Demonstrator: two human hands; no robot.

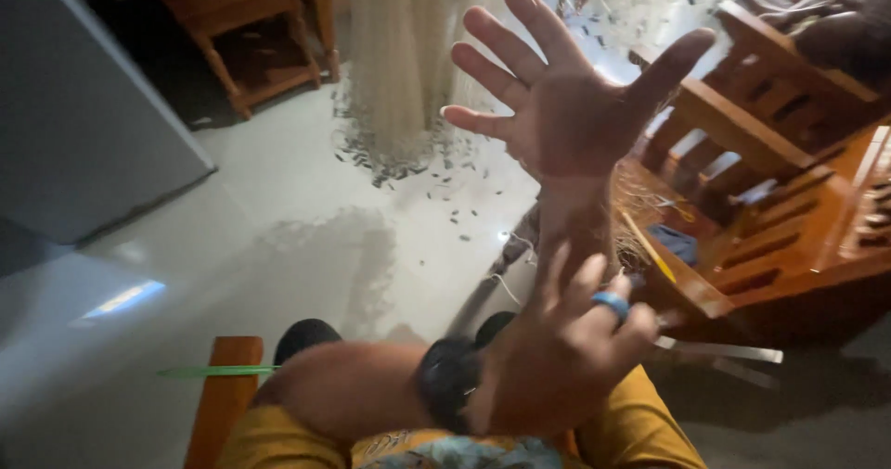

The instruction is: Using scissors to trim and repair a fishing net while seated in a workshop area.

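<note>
a pale, glossy floor fills the middle of the view, with a grey cabinet side at the left and a small wooden stool or side table at the top left. a cream fishing net hangs down at the top centre, its lower edge spread on the floor with many small dark weights scattered around it. to the right stands a wooden chair with slatted sides; on its seat lie a tangle of thin pale line, a yellow strip and a blue cloth-like piece, too blurred to tell further.

the right hand is raised in front of the net and the chair, palm toward the camera, fingers spread wide and holding nothing. it blocks part of the chair's frame and the net's right edge. the left hand is lower and nearer, crossing in front of the right wrist, blurred; its fingers are loosely curled and i cannot tell whether they grip anything. it wears a blue ring and a black wristwatch.

below are yellow shorts, dark footwear on the floor, and an orange-brown wooden armrest at the lower left with a thin green needle-like stick lying across it.
</note>
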